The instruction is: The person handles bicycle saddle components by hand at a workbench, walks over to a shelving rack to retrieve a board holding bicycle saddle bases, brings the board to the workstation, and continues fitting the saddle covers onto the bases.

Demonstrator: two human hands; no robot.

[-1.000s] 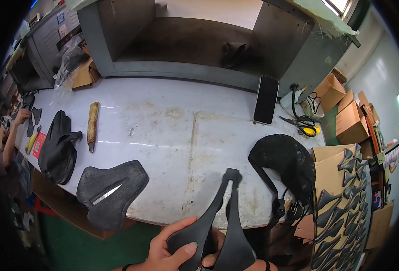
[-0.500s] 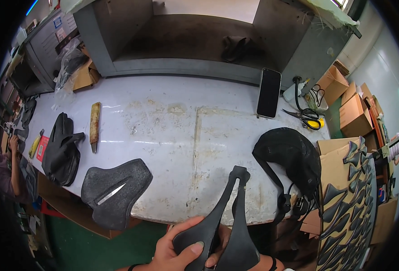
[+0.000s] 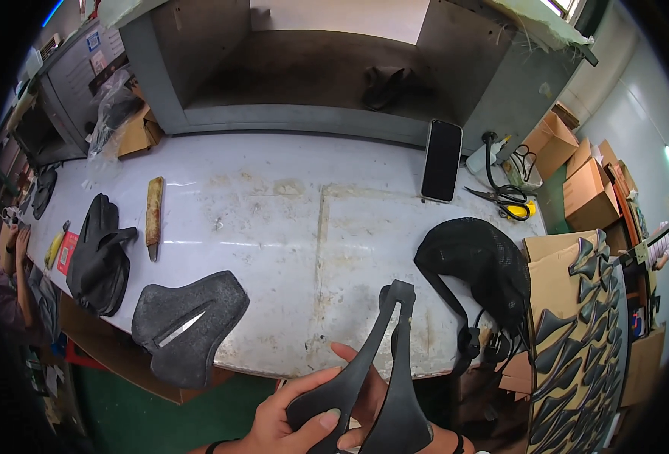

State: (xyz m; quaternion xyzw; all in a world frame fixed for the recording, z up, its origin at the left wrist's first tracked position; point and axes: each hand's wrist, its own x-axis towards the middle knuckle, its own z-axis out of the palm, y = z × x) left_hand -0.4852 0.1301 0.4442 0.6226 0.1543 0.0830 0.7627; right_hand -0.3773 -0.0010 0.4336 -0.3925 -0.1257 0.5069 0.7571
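A black bicycle saddle (image 3: 399, 378) with a long central slot is held low in front of me, narrow nose pointing away over the table's near edge. My left hand (image 3: 293, 416) grips its left wing, thumb on top and fingers along the side. Behind the saddle, my right hand (image 3: 370, 390) is partly hidden; its fingers show through the slot, one stretched out past the left side and another curled at the inner edge. Left of my hands lies a dark grey saddle-shaped piece (image 3: 221, 306) with a slit, overhanging the near edge.
On the table (image 3: 266, 204) lie a worn-handled knife (image 3: 154, 219), black folded covers (image 3: 98, 257), a phone (image 3: 442, 161), scissors (image 3: 504, 198) and a black mesh bag-like item (image 3: 474, 261). A grey metal cabinet (image 3: 311, 121) borders the back. Many saddles cover cardboard (image 3: 546, 272) at right.
A finger of my right hand now sticks out past the saddle's left side, where it was hidden before. My left hand keeps its grip. The view has shifted slightly.
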